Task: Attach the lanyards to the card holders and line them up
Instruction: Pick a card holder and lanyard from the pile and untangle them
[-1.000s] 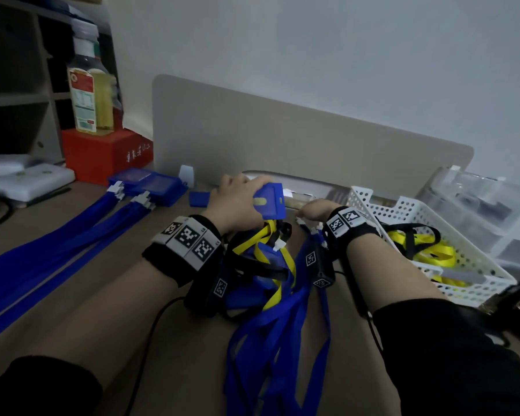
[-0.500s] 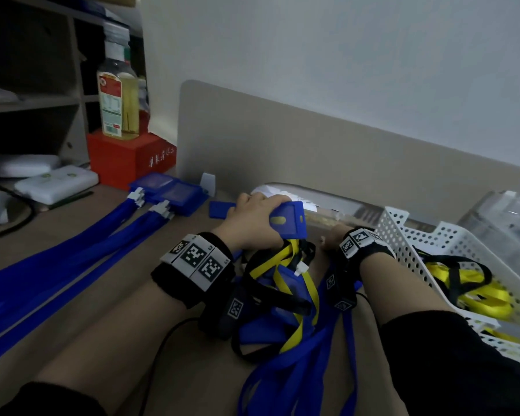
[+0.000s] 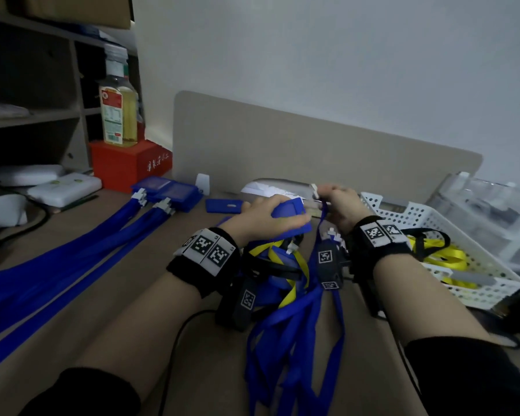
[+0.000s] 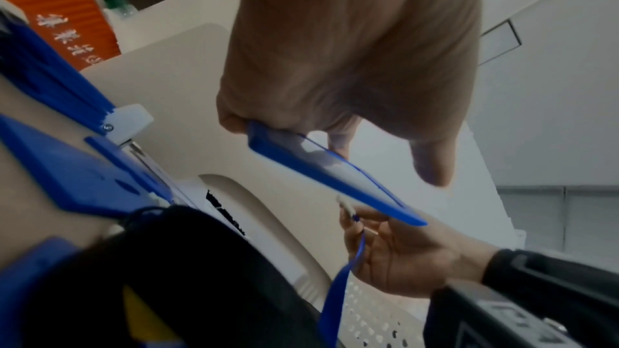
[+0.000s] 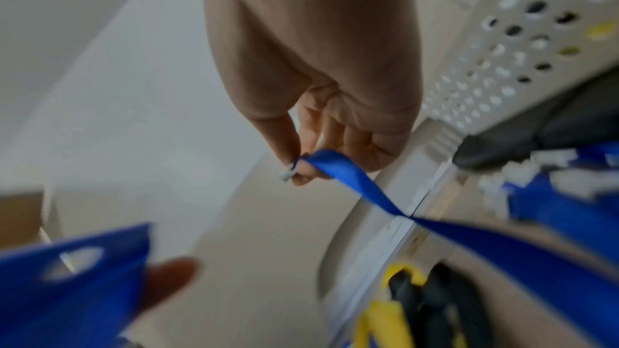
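Clip [image 5: 285, 175] half hidden in right hand [image 5: 321, 105] pinch.

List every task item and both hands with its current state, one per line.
left hand: grips a blue card holder, held clear of the desk
right hand: pinches the white clip of a blue lanyard; clip not yet attached
finished lanyards: clipped to holders, laid straight
spare card holder: flat, unattached
loose lanyard pile: tangled
white basket: holds yellow lanyards

Dim room, plain white wall [image 3: 342, 55], beige desk divider panel [image 3: 282, 151], brown desktop [image 3: 126, 280], dark shelving [image 3: 33, 85] at left
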